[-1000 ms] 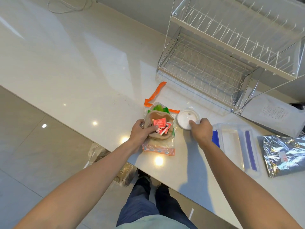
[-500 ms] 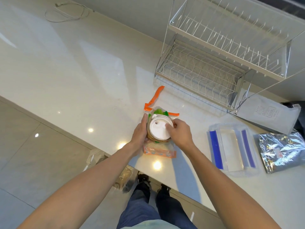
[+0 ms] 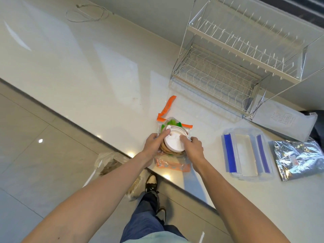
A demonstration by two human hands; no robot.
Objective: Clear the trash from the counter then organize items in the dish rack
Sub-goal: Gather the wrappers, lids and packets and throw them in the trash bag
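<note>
Both hands, left hand (image 3: 154,143) and right hand (image 3: 193,146), clamp the round white plastic lid (image 3: 174,140) onto the brown paper cup (image 3: 171,151), sealing trash, we judge.

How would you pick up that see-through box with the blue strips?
Probably from above, fingers pinching its two long outer sides. The clear box lies flat on the counter, open side up, with free counter on its left and only a narrow gap to the silver bag on its right. Its rim gives a firmer hold than the blue strips.
</note>
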